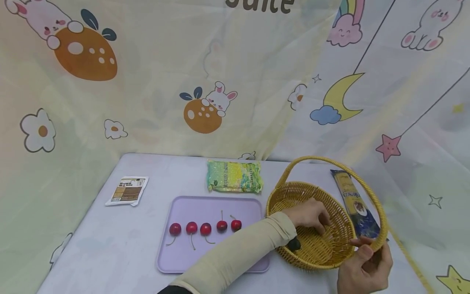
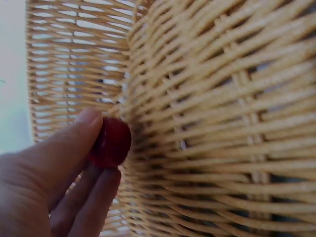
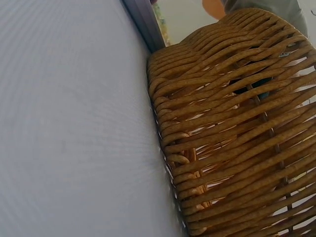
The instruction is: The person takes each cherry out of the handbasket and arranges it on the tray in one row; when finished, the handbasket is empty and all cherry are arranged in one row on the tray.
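Observation:
My left hand [image 1: 310,213] reaches down inside a yellow wicker basket [image 1: 319,249]. In the left wrist view, its thumb and fingers pinch a dark red cherry [image 2: 112,143] near the woven wall; the head view hides that cherry behind the hand. With my right hand [image 1: 366,267] I grip the basket's handle [image 1: 380,220] low on the right side. The right wrist view shows the basket's woven outside but not the hand. Several red cherries [image 1: 205,229] with stems lie in a row on a lilac tray [image 1: 213,263], partly beneath my left forearm.
A green and yellow packet [image 1: 235,176] lies behind the tray. On the left is a white and brown sachet [image 1: 127,190]. A dark blue and gold packet [image 1: 356,204] rests right of the basket, partly behind its handle. A printed curtain [image 1: 154,90] hangs behind the white table [image 1: 99,241].

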Tool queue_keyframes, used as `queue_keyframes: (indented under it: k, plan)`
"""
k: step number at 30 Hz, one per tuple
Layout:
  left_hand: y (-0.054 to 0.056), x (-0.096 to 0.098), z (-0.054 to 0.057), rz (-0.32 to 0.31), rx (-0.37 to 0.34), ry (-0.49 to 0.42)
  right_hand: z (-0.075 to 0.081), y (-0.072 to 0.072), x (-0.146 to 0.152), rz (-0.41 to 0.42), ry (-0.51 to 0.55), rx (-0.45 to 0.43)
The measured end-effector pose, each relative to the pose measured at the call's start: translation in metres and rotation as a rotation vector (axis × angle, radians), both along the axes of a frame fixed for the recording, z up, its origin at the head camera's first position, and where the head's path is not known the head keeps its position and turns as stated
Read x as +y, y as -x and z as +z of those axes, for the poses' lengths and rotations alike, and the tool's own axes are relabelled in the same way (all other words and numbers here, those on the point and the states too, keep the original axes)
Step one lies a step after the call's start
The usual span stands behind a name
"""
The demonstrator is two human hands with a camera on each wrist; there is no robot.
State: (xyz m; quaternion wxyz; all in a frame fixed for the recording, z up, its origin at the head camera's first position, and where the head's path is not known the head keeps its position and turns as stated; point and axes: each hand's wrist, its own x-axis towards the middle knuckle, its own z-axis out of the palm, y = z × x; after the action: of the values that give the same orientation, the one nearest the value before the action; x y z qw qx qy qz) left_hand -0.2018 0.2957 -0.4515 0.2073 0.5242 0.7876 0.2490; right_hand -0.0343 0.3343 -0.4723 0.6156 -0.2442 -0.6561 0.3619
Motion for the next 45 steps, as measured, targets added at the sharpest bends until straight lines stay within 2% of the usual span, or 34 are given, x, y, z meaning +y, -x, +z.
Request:
queue_keyframes:
  k: [6, 11, 17, 22, 26, 31, 34, 37, 39, 44, 45]
  plan:
    - [0.001, -0.015, 0.015, 0.005, 0.024, -0.113, 0.000, -0.001, -0.004, 0.004, -0.009, -0.011]
    - [0.006, -0.041, 0.033, 0.028, -0.002, -0.211, 0.001, 0.001, -0.003, 0.004, -0.037, 0.006]
    - [0.019, -0.082, 0.052, 0.100, 0.005, -0.298, 0.004, 0.009, 0.008, 0.093, -0.098, 0.158]
    - [0.028, -0.121, 0.058, 0.172, -0.018, -0.384, 0.006, 0.011, 0.015, 0.154, -0.108, 0.247]
    - [0.030, -0.150, 0.056, 0.246, -0.032, -0.424, 0.008, 0.011, 0.016, 0.163, -0.102, 0.259]
    - [0.029, -0.178, 0.047, 0.317, -0.005, -0.406, 0.009, 0.009, 0.012, 0.153, -0.084, 0.269]
    - [0.028, -0.190, 0.041, 0.345, -0.021, -0.389, 0.006, 0.008, 0.011, 0.130, -0.080, 0.237]
    - [0.025, -0.200, 0.034, 0.356, -0.030, -0.381, 0.002, 0.007, 0.010, 0.113, -0.071, 0.206]
    - [0.023, -0.204, 0.027, 0.352, -0.022, -0.373, -0.002, 0.007, 0.011, 0.085, -0.069, 0.156]
    - [0.020, -0.206, 0.010, 0.308, 0.070, -0.312, -0.007, 0.004, 0.012, 0.028, -0.076, 0.053]
    - [0.020, -0.206, 0.006, 0.295, 0.089, -0.300, -0.007, 0.004, 0.011, 0.029, -0.074, 0.054]
